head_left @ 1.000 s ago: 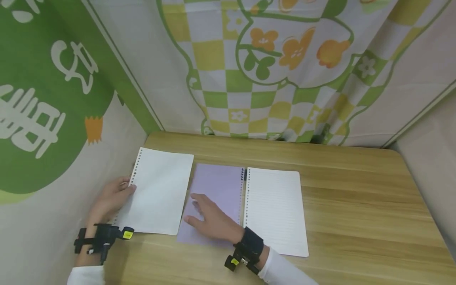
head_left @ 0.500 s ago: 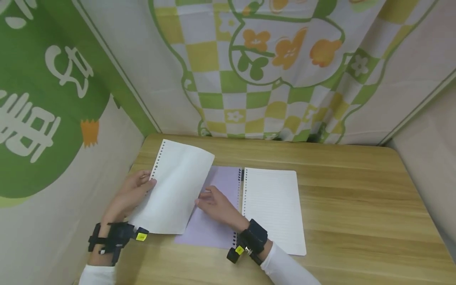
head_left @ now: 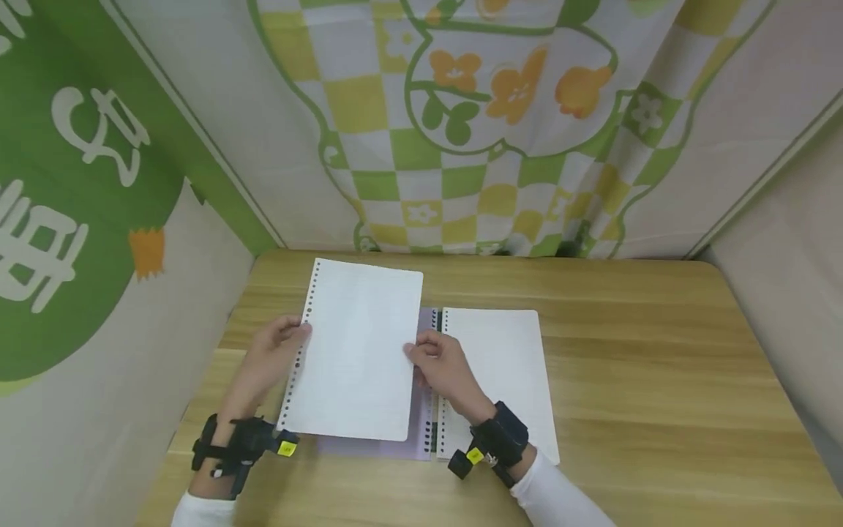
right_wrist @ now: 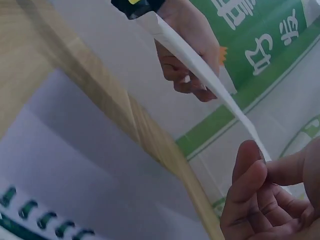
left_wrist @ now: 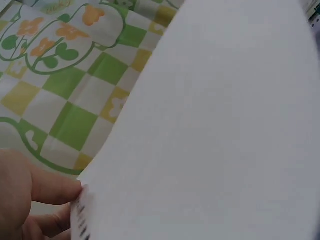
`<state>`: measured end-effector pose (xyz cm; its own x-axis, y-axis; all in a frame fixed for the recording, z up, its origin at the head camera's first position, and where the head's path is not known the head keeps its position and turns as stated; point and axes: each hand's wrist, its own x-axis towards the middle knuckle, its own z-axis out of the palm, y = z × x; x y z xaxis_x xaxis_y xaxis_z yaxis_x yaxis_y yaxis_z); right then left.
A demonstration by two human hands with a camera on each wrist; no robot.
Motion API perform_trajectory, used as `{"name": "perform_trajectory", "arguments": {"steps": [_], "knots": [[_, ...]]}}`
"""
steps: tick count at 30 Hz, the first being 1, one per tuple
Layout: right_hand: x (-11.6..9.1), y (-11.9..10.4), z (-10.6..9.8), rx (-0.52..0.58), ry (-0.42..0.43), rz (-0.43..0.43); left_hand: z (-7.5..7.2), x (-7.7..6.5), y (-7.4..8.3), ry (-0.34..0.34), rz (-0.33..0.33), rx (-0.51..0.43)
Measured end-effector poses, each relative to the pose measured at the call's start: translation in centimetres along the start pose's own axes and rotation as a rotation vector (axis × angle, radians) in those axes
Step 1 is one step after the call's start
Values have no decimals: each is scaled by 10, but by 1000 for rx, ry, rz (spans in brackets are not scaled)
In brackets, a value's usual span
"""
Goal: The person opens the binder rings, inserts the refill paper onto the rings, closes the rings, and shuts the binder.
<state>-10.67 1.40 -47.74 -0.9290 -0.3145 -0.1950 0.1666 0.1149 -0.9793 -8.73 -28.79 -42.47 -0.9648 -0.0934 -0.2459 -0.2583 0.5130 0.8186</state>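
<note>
Between both hands hangs a stack of white loose-leaf paper (head_left: 358,351) with punched holes down its left edge. My left hand (head_left: 273,359) pinches that punched edge, thumb on the front. The right edge is pinched by my right hand (head_left: 448,366) between thumb and fingers. In the right wrist view the paper (right_wrist: 200,70) shows edge-on, raised over the lilac notebook cover (right_wrist: 95,155). That cover belongs to an open ring binder, whose dark rings (head_left: 428,439) run down the middle. Lined white sheets (head_left: 497,359) lie on the binder's right side.
The wooden table (head_left: 645,380) extends to the right of the binder. A checked, flower-patterned curtain (head_left: 421,176) hangs behind it. On the left stands a wall with a green print (head_left: 79,219). Each wrist carries a black strapped camera (head_left: 500,443).
The paper has moved right and been lifted from the left of the binder to over its lilac cover. My right hand, earlier loose over the cover, now pinches the paper's right edge.
</note>
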Motion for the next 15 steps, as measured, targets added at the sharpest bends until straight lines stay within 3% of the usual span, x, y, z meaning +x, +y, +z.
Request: {"name": "perform_trajectory", "arguments": {"steps": [5,15], "knots": [[-3,2,-36,-32,86,20,31,8,3,0,-6,-38],[-27,20,-103,-124,219,115,97,25,13,-88,43,-93]]}}
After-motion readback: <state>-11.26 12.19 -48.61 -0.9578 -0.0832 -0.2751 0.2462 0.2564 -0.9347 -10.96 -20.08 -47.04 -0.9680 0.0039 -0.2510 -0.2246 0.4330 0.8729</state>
